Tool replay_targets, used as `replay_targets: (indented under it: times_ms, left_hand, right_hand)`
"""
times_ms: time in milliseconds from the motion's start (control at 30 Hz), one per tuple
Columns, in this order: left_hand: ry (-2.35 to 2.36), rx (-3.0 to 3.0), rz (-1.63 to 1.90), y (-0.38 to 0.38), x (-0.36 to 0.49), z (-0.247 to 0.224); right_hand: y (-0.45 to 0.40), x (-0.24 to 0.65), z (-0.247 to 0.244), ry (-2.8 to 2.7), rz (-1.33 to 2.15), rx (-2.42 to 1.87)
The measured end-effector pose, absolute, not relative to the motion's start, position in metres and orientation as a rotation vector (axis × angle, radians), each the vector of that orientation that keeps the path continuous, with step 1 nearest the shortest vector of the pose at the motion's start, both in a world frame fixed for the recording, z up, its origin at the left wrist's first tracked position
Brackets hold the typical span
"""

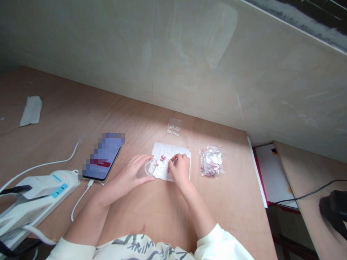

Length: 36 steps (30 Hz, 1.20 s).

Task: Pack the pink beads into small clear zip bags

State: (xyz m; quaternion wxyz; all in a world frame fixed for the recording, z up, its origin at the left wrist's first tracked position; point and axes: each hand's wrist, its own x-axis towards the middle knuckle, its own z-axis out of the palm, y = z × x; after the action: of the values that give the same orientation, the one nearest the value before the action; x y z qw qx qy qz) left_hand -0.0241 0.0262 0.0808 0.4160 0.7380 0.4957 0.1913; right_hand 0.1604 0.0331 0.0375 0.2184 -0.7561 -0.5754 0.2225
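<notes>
My left hand curves its thumb and fingers around a small clear zip bag with a red edge, its mouth spread wide. Over the white tissue, my right hand is closed with its fingertips pinched together; whatever lies between them is too small to make out. Small pink beads lie in a cluster on the tissue, and more dark pink ones show under my right fingertips. To the right of that hand sits a pile of clear zip bags with pink pieces inside.
Beyond the tissue lies another small clear bag with clear bits in it. A phone on a charging cable and a white power strip occupy the left side. A paper scrap rests far left; a wall bounds the table's back.
</notes>
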Motion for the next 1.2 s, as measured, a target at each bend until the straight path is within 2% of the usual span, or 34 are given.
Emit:
replay_targets:
  times_ms: [233,533,700,933,1067,1200]
  left_hand:
    - [1.298,1.866,0.494,0.027,-0.022,0.075]
    - [1.353,1.824,0.493,0.023,-0.009,0.071]
    - [1.337,1.844,0.507,0.019,-0.011,0.07]
    - [1.346,1.859,0.521,0.017,-0.011,0.072]
    - [1.341,1.887,0.503,0.018,-0.011,0.069]
    - [1.328,1.914,0.499,0.019,-0.01,0.06]
  right_hand:
    - [0.036,0.158,0.042,-1.595,0.608,-2.124]
    - [0.008,0.137,0.085,-1.514,1.049,-1.627]
    - [-0.006,0.149,0.064,-1.405,0.83,-1.783]
    - [-0.016,0.151,0.03,-1.529,0.64,-2.024]
    - [-0.014,0.148,0.033,-1.506,0.65,-2.027]
    - [-0.01,0.146,0.056,-1.472,0.779,-1.804]
